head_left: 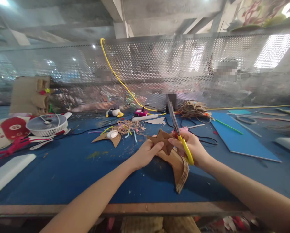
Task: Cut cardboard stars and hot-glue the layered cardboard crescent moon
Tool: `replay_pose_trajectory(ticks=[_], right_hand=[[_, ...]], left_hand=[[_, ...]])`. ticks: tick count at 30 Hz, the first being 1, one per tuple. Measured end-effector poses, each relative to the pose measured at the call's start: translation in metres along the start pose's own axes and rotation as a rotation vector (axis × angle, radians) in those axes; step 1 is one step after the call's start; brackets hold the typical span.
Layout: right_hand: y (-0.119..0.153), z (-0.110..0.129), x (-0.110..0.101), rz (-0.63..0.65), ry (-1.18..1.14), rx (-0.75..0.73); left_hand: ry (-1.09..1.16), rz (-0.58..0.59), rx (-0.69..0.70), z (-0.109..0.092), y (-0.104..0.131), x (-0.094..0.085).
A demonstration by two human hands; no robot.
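Note:
My left hand (147,152) pinches a brown cardboard star (164,142), thumb on top, above the blue tabletop. My right hand (190,147) holds yellow-handled scissors (186,150), their metal blades pointing up and away from me. Fingers of the right hand also reach the star's right edge. Just below the star, a curved crescent of cardboard (175,165) shows a rope-like trim along its outer edge; whether a hand touches it I cannot tell. Left of the hands lies another curved cardboard piece (115,139) with a white rounded object (112,134) on it.
Tangled cords (130,127) lie beyond my left hand, a bundle of twine (193,109) at the back. A blue board (242,137) lies right. On the left are a white round fan (47,124) and a white foam block (11,171). A perforated metal screen (145,61) stands behind.

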State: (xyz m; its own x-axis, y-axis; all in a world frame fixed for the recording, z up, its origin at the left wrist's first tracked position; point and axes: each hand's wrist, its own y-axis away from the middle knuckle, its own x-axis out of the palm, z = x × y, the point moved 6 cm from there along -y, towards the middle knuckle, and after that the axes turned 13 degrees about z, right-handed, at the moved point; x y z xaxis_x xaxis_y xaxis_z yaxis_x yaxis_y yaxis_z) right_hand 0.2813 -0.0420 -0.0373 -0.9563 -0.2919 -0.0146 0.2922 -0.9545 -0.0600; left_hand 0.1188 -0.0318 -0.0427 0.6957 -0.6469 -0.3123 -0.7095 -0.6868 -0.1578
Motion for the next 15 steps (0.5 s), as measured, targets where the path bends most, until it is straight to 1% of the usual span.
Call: replay_pose_trajectory(ticks=[2,5,7,10,12,15], right_hand=[[-0.001,-0.001,-0.001,0.034,0.043,0.014],[-0.001,-0.002,0.001,0.123,0.102,0.041],[0.0,-0.001,0.002,0.145,0.09,0.05],[0.002,0.0,0.0,0.076,0.012,0.035],[0.004,0.002,-0.001,0.025,-0.045,0.005],[0.004,0.003,0.001,0.011,-0.093,-0.002]], left_hand=[[-0.026,0.033,0.005,-0.001,0.0,0.0],[-0.051,0.067,0.009,-0.001,-0.001,-0.001],[-0.072,0.051,-0.003,0.0,-0.002,-0.005],[-0.153,-0.062,-0.015,0.001,-0.002,-0.013],[-0.205,-0.131,0.007,0.0,-0.001,-0.017],[-0.188,-0.146,0.033,-0.001,-0.002,-0.016]])
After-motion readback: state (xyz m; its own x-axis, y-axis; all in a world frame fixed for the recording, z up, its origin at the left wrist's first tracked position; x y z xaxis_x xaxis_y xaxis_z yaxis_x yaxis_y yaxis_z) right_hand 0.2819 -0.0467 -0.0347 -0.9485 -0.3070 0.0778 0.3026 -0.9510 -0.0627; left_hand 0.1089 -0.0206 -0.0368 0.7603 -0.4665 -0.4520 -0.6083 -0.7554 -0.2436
